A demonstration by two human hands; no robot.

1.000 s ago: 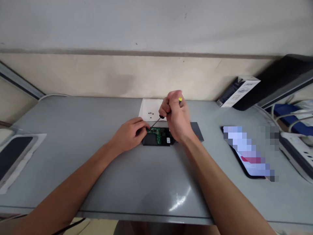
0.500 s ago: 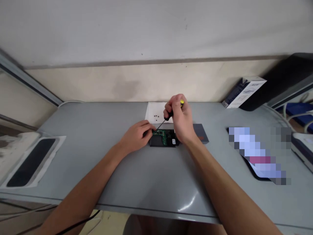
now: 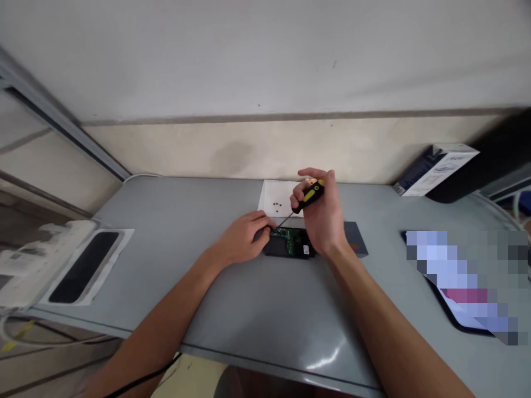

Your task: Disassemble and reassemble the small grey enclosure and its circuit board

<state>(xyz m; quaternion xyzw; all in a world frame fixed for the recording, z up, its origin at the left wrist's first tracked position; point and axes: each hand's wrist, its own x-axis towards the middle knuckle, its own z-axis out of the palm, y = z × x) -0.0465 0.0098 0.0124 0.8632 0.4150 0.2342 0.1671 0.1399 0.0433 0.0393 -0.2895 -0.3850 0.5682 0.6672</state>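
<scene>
A black device with an exposed green circuit board (image 3: 290, 241) lies flat on the grey table. My left hand (image 3: 244, 237) grips its left end between thumb and fingers. In my right hand (image 3: 326, 213) is a screwdriver (image 3: 312, 193) with a black and yellow handle, tilted so its thin shaft runs down and left. Its tip meets the upper left part of the board, close to my left fingertips. Just behind the device, several small dark screws rest on a white sheet of paper (image 3: 269, 193). A dark grey box (image 3: 355, 237) sits partly behind my right wrist.
On the right lies a phone (image 3: 452, 287), its screen blurred out. A white and navy box (image 3: 435, 168) leans against a black rolled object (image 3: 489, 149) near the wall. At the left are a dark flat panel on white wrapping (image 3: 85, 268) and a white power strip (image 3: 62, 260).
The view has shifted, so everything appears farther right and slightly lower. My right fingers have loosened and turned around the screwdriver handle, showing more of it. My left hand keeps its hold.
</scene>
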